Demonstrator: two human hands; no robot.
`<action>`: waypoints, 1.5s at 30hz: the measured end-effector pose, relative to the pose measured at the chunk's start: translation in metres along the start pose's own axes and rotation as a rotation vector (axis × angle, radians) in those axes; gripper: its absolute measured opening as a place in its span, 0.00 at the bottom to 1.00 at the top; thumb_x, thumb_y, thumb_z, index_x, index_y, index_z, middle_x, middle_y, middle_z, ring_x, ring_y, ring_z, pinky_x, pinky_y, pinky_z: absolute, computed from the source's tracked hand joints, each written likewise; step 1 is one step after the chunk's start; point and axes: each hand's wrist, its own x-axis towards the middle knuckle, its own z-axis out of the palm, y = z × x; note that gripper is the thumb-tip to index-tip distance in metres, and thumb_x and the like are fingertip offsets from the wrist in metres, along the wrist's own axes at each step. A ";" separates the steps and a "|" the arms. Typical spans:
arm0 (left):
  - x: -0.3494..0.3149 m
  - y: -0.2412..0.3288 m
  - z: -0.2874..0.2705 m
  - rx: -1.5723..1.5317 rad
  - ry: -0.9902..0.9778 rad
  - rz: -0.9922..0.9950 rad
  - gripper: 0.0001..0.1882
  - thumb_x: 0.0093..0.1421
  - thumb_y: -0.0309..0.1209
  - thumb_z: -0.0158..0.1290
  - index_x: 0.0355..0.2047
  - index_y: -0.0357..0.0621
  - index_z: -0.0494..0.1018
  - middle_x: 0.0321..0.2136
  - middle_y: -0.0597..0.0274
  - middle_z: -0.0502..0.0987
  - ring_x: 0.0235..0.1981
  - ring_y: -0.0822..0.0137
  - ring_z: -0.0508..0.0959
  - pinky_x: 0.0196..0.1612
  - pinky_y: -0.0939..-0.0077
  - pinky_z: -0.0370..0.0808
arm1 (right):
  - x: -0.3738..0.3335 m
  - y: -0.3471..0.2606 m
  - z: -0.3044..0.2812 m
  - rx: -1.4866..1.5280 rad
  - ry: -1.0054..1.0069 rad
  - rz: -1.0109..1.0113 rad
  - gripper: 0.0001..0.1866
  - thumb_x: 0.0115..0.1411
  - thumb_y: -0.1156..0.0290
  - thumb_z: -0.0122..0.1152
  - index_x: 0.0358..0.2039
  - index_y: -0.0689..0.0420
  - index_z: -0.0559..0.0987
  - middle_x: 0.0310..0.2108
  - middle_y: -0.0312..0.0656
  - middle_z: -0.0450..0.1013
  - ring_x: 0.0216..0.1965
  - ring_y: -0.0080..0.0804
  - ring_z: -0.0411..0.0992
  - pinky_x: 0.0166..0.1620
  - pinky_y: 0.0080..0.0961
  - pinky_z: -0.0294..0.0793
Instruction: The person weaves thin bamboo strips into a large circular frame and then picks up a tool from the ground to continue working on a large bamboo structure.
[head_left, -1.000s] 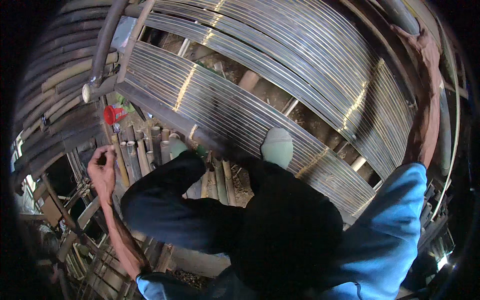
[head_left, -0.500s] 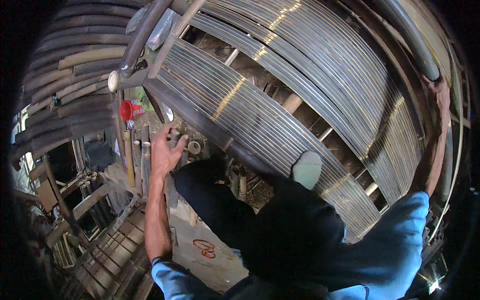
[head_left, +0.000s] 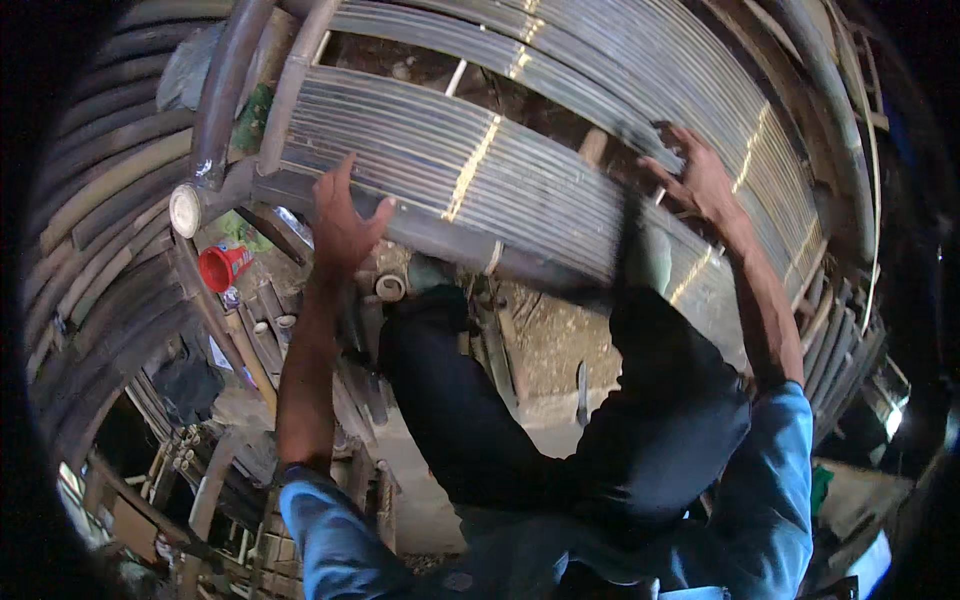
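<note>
My left hand [head_left: 345,222], thumb and fingers spread, is over the dark bamboo pole [head_left: 430,232] along the near edge of a slatted bamboo platform. It appears to hold nothing. My right hand [head_left: 705,182] reaches over the gap between the near slat panel [head_left: 395,130] and the far slat panel [head_left: 640,60]. Its thumb and fingers are apart; a dark blurred patch near the fingertips looks like shadow, and I cannot tell whether they touch the slats. Pale yellow lines cross the dark slats. A foot [head_left: 655,258] rests on the near panel.
A round-ended bamboo post [head_left: 186,210] stands at the platform's left corner. A red cup-shaped container [head_left: 222,267] is below it. Cut bamboo tubes [head_left: 262,335] stand near my left forearm. A knife-like blade [head_left: 582,392] lies on the ground between my legs.
My right hand has left the pole at the far right and come inward over the slats. My left hand has moved up to the platform's near edge. The view has shifted.
</note>
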 end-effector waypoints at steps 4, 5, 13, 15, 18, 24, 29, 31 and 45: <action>-0.008 -0.028 -0.018 -0.083 -0.005 0.107 0.44 0.56 0.36 0.69 0.68 0.34 0.61 0.56 0.38 0.71 0.58 0.38 0.69 0.63 0.46 0.67 | -0.001 -0.039 0.018 0.211 -0.218 0.055 0.39 0.59 0.44 0.71 0.60 0.61 0.74 0.50 0.60 0.79 0.51 0.58 0.79 0.55 0.48 0.77; -0.014 -0.039 -0.021 -0.094 -0.010 0.115 0.44 0.57 0.35 0.68 0.68 0.34 0.60 0.56 0.38 0.70 0.59 0.38 0.69 0.64 0.46 0.66 | -0.006 -0.043 0.026 0.211 -0.249 0.105 0.43 0.58 0.43 0.72 0.62 0.62 0.72 0.53 0.59 0.78 0.56 0.56 0.76 0.60 0.47 0.74; -0.052 -0.082 -0.054 -0.164 -0.083 0.032 0.47 0.57 0.36 0.68 0.71 0.32 0.57 0.67 0.33 0.63 0.69 0.35 0.64 0.70 0.49 0.64 | -0.038 -0.039 0.085 -0.012 -0.188 0.344 0.64 0.44 0.24 0.71 0.65 0.67 0.69 0.60 0.62 0.72 0.62 0.62 0.69 0.64 0.50 0.72; -0.046 -0.081 -0.052 -0.165 -0.091 0.036 0.48 0.56 0.37 0.69 0.70 0.32 0.57 0.66 0.33 0.64 0.68 0.34 0.64 0.69 0.49 0.65 | -0.043 -0.028 0.101 -0.255 -0.201 0.446 0.64 0.44 0.23 0.70 0.68 0.61 0.66 0.63 0.62 0.67 0.65 0.61 0.64 0.66 0.55 0.66; -0.039 -0.067 -0.056 -0.078 -0.091 -0.046 0.49 0.54 0.40 0.69 0.71 0.33 0.57 0.63 0.32 0.66 0.66 0.33 0.65 0.68 0.46 0.65 | -0.038 -0.073 0.105 -0.333 -0.086 0.311 0.63 0.43 0.25 0.73 0.69 0.55 0.64 0.64 0.56 0.63 0.64 0.57 0.61 0.65 0.57 0.62; 0.022 -0.042 -0.042 0.001 0.089 0.045 0.51 0.49 0.40 0.70 0.69 0.35 0.60 0.60 0.36 0.66 0.64 0.37 0.65 0.66 0.44 0.65 | 0.042 -0.115 0.098 -0.033 0.086 -0.069 0.57 0.44 0.37 0.79 0.66 0.62 0.68 0.55 0.61 0.71 0.55 0.58 0.69 0.56 0.53 0.71; 0.077 -0.029 -0.031 0.068 0.122 0.125 0.53 0.48 0.42 0.71 0.70 0.36 0.59 0.61 0.41 0.64 0.65 0.38 0.63 0.66 0.44 0.65 | 0.110 -0.094 0.118 0.308 -0.531 0.054 0.44 0.44 0.45 0.85 0.52 0.66 0.82 0.41 0.55 0.84 0.38 0.46 0.81 0.47 0.39 0.78; 0.097 -0.031 -0.021 0.083 0.143 0.139 0.54 0.48 0.43 0.71 0.71 0.36 0.59 0.61 0.41 0.64 0.66 0.37 0.62 0.67 0.44 0.64 | 0.120 -0.083 0.130 0.505 -0.774 0.093 0.35 0.46 0.52 0.86 0.47 0.65 0.85 0.39 0.49 0.86 0.38 0.32 0.79 0.47 0.33 0.77; 0.178 -0.013 0.037 0.205 0.188 0.252 0.52 0.56 0.52 0.66 0.73 0.41 0.56 0.62 0.38 0.61 0.68 0.35 0.57 0.70 0.32 0.52 | 0.112 -0.082 0.084 0.362 -0.777 0.138 0.25 0.53 0.57 0.81 0.39 0.66 0.84 0.30 0.47 0.82 0.30 0.30 0.75 0.38 0.35 0.75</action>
